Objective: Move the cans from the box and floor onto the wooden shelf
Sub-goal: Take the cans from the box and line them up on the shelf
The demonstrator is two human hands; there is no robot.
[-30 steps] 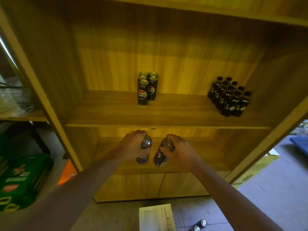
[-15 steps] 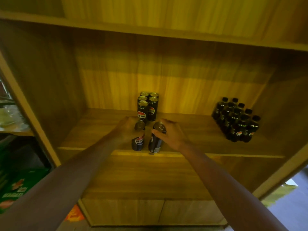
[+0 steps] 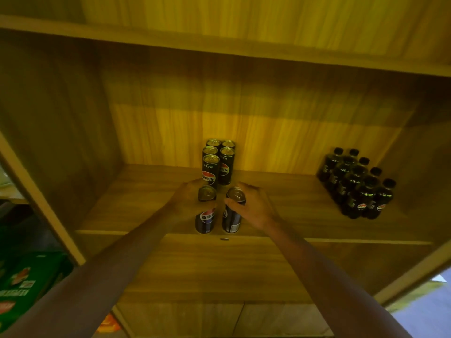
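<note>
Two tall dark cola cans stand side by side near the front edge of the wooden shelf [image 3: 305, 215]. My left hand [image 3: 186, 202] wraps the left can [image 3: 206, 217] from its left side. My right hand [image 3: 253, 207] grips the right can [image 3: 231, 218] from the right, thumb across its front. Both cans are upright with their bases at the shelf board. Just behind them a cluster of several matching cans [image 3: 217, 164] stands in two rows against the back panel.
A pack of several small dark cola bottles [image 3: 356, 184] sits at the shelf's right end. Green drink cartons [image 3: 22, 286] are stacked low on the left outside the cabinet. Cabinet doors [image 3: 219, 318] lie below. Bare shelf board stretches left of the cans.
Both hands have lifted the two cans from below the shelf edge up onto the board, in front of the standing cluster. My view has tilted upward and closer.
</note>
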